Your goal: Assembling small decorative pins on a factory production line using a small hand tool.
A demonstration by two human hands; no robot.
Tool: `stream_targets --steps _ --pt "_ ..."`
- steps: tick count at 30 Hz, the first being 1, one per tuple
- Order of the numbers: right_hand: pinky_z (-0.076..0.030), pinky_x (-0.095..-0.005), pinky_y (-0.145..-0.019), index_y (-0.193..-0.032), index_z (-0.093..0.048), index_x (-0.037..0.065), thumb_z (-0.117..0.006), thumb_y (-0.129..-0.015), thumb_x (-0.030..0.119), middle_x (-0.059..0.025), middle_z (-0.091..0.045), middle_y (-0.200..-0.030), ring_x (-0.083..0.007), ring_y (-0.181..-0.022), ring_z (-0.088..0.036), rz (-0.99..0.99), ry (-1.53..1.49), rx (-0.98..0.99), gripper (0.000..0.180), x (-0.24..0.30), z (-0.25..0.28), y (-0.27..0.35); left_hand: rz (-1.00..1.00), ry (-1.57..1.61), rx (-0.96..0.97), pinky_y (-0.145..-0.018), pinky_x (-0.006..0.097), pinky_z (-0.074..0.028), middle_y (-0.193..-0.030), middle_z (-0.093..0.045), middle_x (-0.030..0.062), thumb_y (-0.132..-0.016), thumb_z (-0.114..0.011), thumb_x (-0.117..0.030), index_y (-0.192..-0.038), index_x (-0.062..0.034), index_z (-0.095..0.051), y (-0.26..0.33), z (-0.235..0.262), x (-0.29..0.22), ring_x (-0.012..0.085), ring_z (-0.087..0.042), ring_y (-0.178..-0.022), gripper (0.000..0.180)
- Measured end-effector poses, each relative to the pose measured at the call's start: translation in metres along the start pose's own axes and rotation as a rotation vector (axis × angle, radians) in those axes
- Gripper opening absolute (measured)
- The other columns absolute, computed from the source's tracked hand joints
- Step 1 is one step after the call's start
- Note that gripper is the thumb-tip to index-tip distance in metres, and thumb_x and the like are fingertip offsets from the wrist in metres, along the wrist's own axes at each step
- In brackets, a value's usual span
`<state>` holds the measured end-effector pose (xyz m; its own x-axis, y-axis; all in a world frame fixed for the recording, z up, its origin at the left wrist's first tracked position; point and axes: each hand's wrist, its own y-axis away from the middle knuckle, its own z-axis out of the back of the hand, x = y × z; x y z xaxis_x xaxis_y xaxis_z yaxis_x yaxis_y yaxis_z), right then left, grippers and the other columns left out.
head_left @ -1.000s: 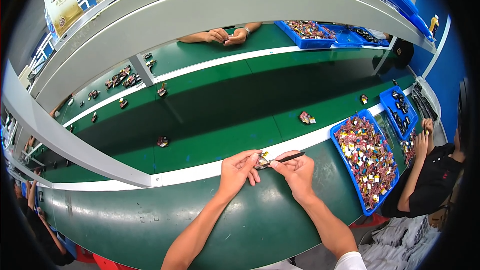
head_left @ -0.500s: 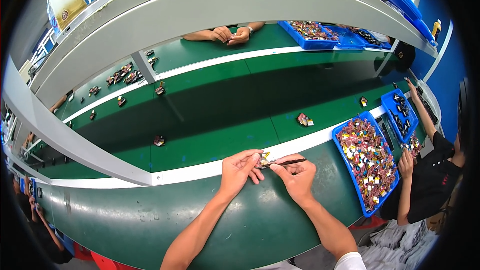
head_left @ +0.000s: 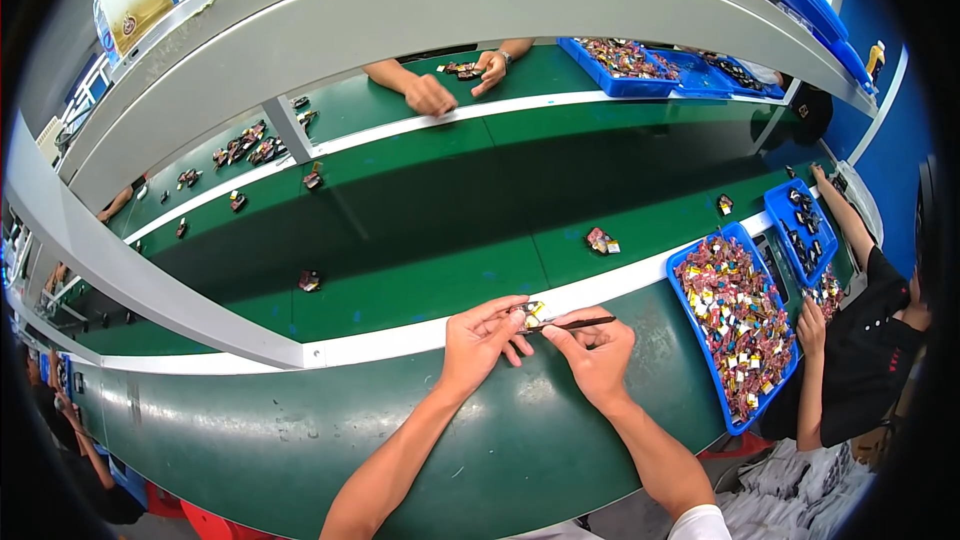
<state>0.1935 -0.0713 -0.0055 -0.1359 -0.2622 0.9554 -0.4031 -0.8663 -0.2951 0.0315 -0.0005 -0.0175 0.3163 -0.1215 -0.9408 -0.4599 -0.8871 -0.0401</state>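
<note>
Pinching the small part (head_left: 534,313) in the left hand (head_left: 478,340), I have the right hand (head_left: 600,360) holding the slender black tool (head_left: 592,322), its long axis running leftward toward the part.

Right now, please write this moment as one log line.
left hand: holds part | right hand: holds black tool, tip at part | blue tray: right of hands, heaped with pieces

Small part (head_left: 533,314) above far edge of table (head_left: 330,430): partly hidden by left hand (head_left: 478,336), details too small to tell. Co-worker's hand (head_left: 430,97) at edge of facing table (head_left: 545,70): blurred. Body hidden behind beam (head_left: 400,20).
</note>
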Motion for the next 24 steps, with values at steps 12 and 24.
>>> stream_targets --steps 12,24 --pt "-0.027 -0.0174 -0.045 -0.090 -0.071 -0.001 -0.080 -0.082 -0.002 0.0006 -0.070 -0.075 0.0030 -0.049 -0.038 0.004 0.031 0.045 0.012 0.007 0.004 -0.006 0.012 -0.025 -0.014 -0.048 0.026 -0.055 -0.087 -0.071 0.0140 -0.099 -0.063 -0.008 -0.123 0.0084 -0.064 0.001 0.000 0.001 0.0175 -0.069 -0.063 0.029" --pt "-0.034 -0.0256 -0.044 -0.080 -0.074 -0.001 -0.082 -0.076 0.000 -0.0036 -0.074 -0.076 -0.0056 -0.041 -0.040 0.228 0.300 0.107 0.009 0.014 0.006 -0.006 0.009 -0.037 -0.028 -0.048 0.024 -0.052 -0.079 -0.070 0.0102 -0.099 -0.063 -0.008 -0.123 0.0066 -0.066 0.002 -0.001 0.000 0.0136 -0.066 -0.059 0.028"
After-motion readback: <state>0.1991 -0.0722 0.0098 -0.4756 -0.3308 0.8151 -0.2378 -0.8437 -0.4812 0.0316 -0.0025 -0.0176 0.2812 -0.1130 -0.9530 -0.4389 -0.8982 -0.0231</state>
